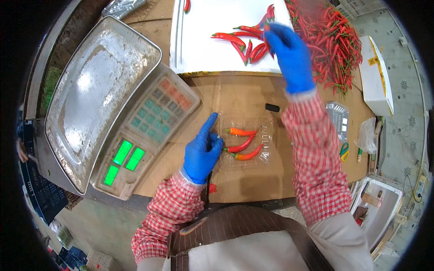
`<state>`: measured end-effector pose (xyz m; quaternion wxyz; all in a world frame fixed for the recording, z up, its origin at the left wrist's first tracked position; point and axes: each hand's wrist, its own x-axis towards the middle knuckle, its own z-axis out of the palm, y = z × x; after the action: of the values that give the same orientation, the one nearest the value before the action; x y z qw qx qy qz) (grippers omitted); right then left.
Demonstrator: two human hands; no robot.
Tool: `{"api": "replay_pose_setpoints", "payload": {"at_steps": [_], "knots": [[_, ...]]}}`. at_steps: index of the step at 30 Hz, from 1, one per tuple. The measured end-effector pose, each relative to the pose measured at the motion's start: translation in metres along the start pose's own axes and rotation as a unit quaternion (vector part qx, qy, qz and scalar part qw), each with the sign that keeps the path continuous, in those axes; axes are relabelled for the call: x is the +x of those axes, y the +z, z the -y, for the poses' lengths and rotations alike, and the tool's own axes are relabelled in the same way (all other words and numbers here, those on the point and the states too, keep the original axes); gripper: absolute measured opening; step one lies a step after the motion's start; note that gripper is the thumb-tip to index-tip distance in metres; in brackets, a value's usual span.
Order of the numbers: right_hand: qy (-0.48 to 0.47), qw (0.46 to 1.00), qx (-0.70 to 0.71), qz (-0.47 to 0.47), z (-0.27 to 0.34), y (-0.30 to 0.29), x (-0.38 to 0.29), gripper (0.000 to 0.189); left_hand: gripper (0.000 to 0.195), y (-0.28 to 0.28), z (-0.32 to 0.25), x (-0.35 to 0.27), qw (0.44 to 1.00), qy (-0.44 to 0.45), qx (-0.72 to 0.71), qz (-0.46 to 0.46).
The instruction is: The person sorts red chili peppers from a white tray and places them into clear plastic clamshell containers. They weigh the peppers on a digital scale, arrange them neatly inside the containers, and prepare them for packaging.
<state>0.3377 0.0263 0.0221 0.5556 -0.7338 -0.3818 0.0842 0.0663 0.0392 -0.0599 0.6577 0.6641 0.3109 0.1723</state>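
Note:
A clear plastic clamshell tray (268, 128) lies on the cardboard-covered table, with an orange-red chili pepper (242, 132) and two more chilies inside. At its left edge is my left hand (203, 149), blue-gloved, index finger extended and thumb apart, with nothing held. Also in a blue glove, my right hand (290, 54) reaches over the right part of a white foam board (203, 40). Its fingertips are at a red chili (268, 42); a grip on it looks likely but is partly hidden. Several red chilies (249, 32) lie on the board beside these fingers.
Left stands a digital scale with a metal pan (98, 78) and lit green displays. A large heap of red chilies (332, 44) lies at the upper right, near a white foam box lid (374, 78). Another clear tray (337, 118), scissors (344, 151) and a small black object (272, 107) are on the table.

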Motion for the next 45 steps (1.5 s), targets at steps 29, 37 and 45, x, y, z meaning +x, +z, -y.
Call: {"api": "replay_pose_setpoints", "payload": {"at_steps": [29,37,45], "knots": [[-0.141,0.904,-0.384,0.121,-0.014,0.058,0.027,0.022,0.058,0.001,-0.003,0.002,0.999,0.028,0.030,-0.011],[-0.196,0.933,-0.299,0.032,-0.014,0.045,0.036,0.018,0.056,0.001,0.001,-0.001,1.000,0.013,0.024,-0.012],[0.148,0.976,0.065,0.145,0.031,-0.037,-0.122,0.014,0.055,0.001,0.002,0.001,1.000,-0.004,0.005,-0.005]]}}
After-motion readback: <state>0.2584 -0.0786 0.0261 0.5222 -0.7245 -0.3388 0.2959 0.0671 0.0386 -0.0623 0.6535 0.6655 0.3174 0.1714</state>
